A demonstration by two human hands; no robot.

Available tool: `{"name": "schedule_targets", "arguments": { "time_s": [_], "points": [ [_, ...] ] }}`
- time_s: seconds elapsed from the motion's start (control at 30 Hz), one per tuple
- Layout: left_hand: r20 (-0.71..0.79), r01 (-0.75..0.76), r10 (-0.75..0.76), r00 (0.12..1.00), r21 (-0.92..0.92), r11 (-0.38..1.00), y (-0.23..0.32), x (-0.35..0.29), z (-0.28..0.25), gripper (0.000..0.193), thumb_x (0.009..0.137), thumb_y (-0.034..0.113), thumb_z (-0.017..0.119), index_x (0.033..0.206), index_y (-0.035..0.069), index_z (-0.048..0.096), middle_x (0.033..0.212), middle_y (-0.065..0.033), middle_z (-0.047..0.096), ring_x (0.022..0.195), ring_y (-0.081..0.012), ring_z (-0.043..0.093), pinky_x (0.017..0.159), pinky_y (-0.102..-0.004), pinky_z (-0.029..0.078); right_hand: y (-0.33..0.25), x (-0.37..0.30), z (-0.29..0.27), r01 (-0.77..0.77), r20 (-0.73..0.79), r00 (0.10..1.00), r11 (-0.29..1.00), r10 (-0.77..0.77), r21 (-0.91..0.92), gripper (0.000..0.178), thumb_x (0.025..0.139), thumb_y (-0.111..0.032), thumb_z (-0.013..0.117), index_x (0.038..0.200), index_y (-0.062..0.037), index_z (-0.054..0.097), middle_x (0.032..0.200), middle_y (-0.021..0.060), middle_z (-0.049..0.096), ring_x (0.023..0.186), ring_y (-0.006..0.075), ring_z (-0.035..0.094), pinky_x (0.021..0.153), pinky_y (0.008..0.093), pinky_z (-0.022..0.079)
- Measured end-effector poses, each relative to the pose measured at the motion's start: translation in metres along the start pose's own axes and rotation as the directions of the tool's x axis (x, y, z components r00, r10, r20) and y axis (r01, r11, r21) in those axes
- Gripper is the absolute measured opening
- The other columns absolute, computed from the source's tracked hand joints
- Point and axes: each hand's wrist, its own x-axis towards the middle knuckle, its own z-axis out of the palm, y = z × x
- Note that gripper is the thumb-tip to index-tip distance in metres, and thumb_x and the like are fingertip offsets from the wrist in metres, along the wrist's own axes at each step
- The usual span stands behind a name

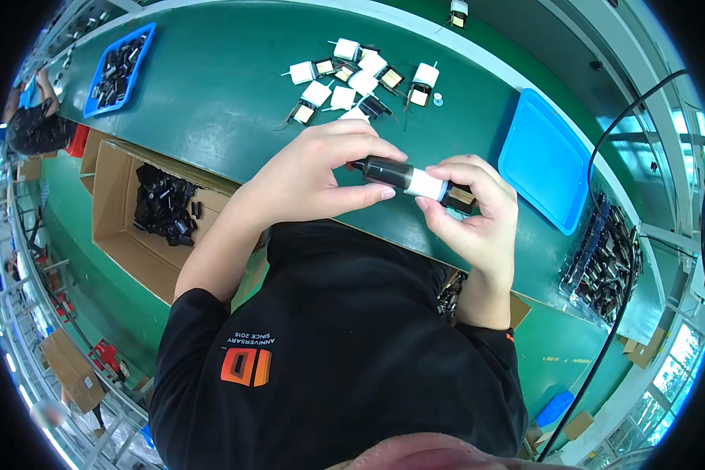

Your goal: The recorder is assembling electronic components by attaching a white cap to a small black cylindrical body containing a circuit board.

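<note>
Both hands meet over the near edge of a green worktable [211, 86]. My left hand [313, 176] grips the black end of a small cylindrical part [403, 178] that is black on one side and white on the other. My right hand [470, 207] pinches its white end, with a small brown-and-black component [460, 197] tucked under the fingers. Just beyond the hands lies a cluster of white-wrapped transformer-like parts [352, 78] with thin wire leads.
A blue tray [544, 157] lies at the right of the table, and another blue tray with black parts [119, 69] at the far left. An open cardboard box of black parts [160, 207] stands below the table's edge. More dark parts [607, 262] lie at far right. Another person [35, 117] sits at far left.
</note>
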Motion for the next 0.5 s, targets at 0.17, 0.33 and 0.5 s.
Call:
{"name": "schedule_targets", "arguments": {
  "time_s": [0.17, 0.33, 0.5],
  "points": [
    [0.173, 0.132, -0.125, 0.977, -0.028, 0.991, 0.003, 0.003, 0.001, 0.036, 0.074, 0.012, 0.079, 0.107, 0.004, 0.069, 0.090, -0.0077, 0.067, 0.080, -0.0207, 0.063, 0.069, -0.0310, 0.047, 0.012, -0.006, -0.007, -0.129, 0.042, 0.991, 0.982, 0.124, 0.141, 0.028, 0.070, 0.001, 0.076, 0.097, -0.0015, 0.067, 0.086, 0.0053, 0.067, 0.078, 0.0116, 0.065, 0.066, 0.0218, 0.050],
    [0.194, 0.115, -0.112, 0.975, -0.004, 0.993, -0.004, 0.006, 0.007, 0.037, 0.075, 0.015, 0.079, 0.108, 0.003, 0.068, 0.086, -0.0073, 0.068, 0.078, -0.0201, 0.062, 0.068, -0.0309, 0.047, 0.021, -0.021, 0.005, -0.342, 0.052, 0.930, 0.808, 0.363, 0.481, 0.026, 0.076, 0.004, 0.074, 0.100, 0.0009, 0.064, 0.087, 0.0036, 0.067, 0.077, 0.0073, 0.063, 0.067, 0.0214, 0.050],
    [0.230, 0.184, -0.168, 0.959, -0.050, 0.982, 0.002, 0.010, 0.009, 0.034, 0.078, 0.016, 0.077, 0.108, 0.002, 0.067, 0.086, -0.0076, 0.068, 0.077, -0.0197, 0.061, 0.068, -0.0302, 0.046, 0.031, -0.026, 0.005, -0.350, 0.098, 0.924, 0.717, 0.368, 0.603, 0.025, 0.078, 0.005, 0.073, 0.100, 0.0024, 0.062, 0.087, 0.0076, 0.067, 0.073, 0.0113, 0.067, 0.063, 0.0231, 0.054]
  ]
}}
